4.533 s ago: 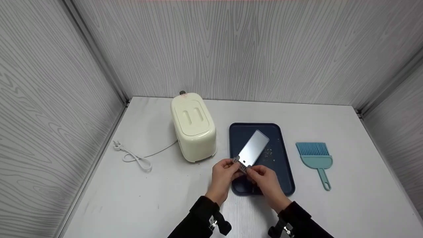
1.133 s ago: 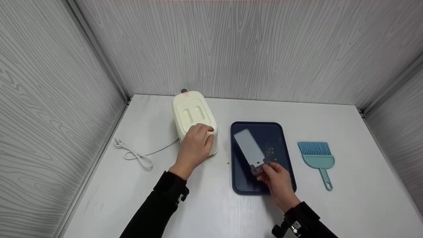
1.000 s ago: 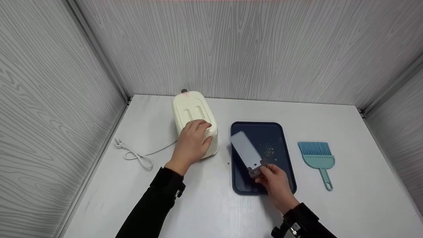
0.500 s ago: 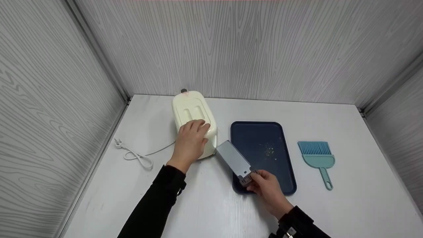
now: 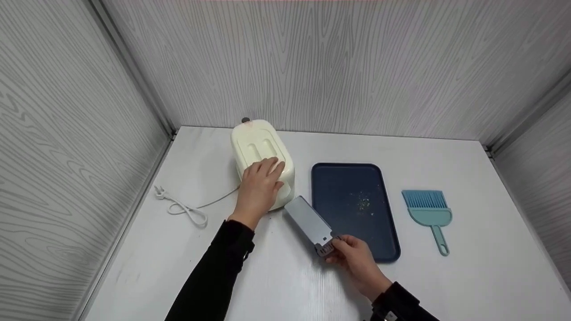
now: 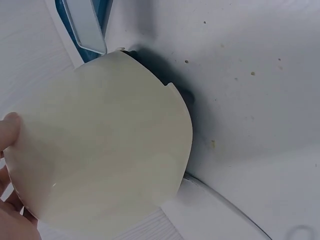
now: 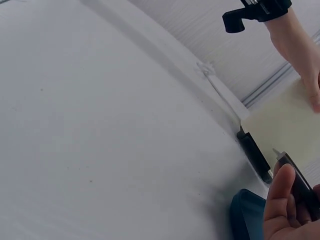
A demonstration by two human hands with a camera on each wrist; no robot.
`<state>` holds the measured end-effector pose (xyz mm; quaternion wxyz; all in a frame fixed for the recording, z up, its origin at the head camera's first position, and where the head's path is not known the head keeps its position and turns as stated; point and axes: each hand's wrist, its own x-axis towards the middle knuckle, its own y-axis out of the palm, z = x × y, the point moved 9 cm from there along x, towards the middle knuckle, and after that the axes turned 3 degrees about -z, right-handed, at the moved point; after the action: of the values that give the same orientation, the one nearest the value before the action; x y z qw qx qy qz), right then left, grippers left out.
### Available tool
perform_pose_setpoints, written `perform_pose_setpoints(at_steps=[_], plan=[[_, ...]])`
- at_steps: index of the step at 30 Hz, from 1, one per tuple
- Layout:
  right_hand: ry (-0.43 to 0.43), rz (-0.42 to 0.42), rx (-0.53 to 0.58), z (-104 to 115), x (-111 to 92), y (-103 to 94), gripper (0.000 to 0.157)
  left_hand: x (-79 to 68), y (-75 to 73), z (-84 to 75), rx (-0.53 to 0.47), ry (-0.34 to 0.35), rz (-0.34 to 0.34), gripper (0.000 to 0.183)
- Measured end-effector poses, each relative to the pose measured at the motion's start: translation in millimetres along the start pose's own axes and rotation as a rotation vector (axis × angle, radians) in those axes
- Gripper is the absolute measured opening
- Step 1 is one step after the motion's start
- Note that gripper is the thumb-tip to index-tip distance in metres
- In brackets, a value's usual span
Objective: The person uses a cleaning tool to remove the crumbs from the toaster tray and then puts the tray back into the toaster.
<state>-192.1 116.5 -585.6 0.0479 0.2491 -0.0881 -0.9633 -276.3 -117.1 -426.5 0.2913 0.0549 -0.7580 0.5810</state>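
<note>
A cream toaster (image 5: 256, 138) stands left of the middle of the table. My left hand (image 5: 258, 189) grips its near end, fingers over the top and thumb at the side; in the left wrist view the thumb (image 6: 9, 130) lies against the toaster's end face (image 6: 105, 145). A flat metal crumb tray (image 5: 308, 220) is pinched at its slotted end by my right hand (image 5: 354, 263). Its far end points at the lower near end of the toaster, very close to it; whether they touch I cannot tell. In the right wrist view the crumb tray (image 7: 302, 187) appears edge-on.
A dark blue serving tray (image 5: 330, 178) with crumbs (image 5: 363, 204) lies right of the toaster. Further right is a teal hand brush (image 5: 430, 217). The toaster's white cord with its plug (image 5: 159, 192) lies on the left. Walls close the back and sides.
The right hand has carried the crumb tray from over the serving tray leftwards to the toaster. The left hand let go of the crumb tray and took hold of the toaster, which has shifted slightly.
</note>
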Motion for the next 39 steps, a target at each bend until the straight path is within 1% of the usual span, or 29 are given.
perform_pose_setpoints(at_steps=[5, 9, 18, 21, 26, 32, 36, 39], plan=[[0.020, 0.044, 0.047, -7.3, -1.0, 12.2, 0.032, -0.3, 1.6, 2.1, -0.030, -0.026, 0.021, 0.048], [0.038, 0.083, 0.076, -11.4, 0.2, 20.4, 0.031, -1.0, 1.9, 2.8, -0.038, -0.038, 0.025, 0.048], [0.076, 0.141, 0.115, -19.3, -0.5, 31.5, 0.026, -0.9, 0.1, 1.3, -0.017, -0.027, -0.013, 0.048], [0.083, 0.146, 0.142, -21.8, 0.0, 35.1, 0.025, -1.1, 0.7, 1.1, -0.013, -0.029, -0.010, 0.048], [0.109, 0.177, 0.177, -26.8, 0.2, 42.4, 0.025, -1.5, 1.9, 1.7, -0.017, -0.042, 0.009, 0.048], [0.126, 0.170, 0.190, -31.7, 0.8, 49.0, 0.028, -1.5, 1.6, 1.9, -0.016, -0.060, 0.020, 0.048], [0.110, 0.159, 0.197, -32.5, 1.4, 53.5, 0.031, -1.3, 2.2, 2.4, -0.013, -0.066, 0.027, 0.048], [0.095, 0.151, 0.179, -32.4, 2.1, 55.4, 0.034, -1.0, 2.8, 2.3, -0.013, -0.070, 0.030, 0.048]])
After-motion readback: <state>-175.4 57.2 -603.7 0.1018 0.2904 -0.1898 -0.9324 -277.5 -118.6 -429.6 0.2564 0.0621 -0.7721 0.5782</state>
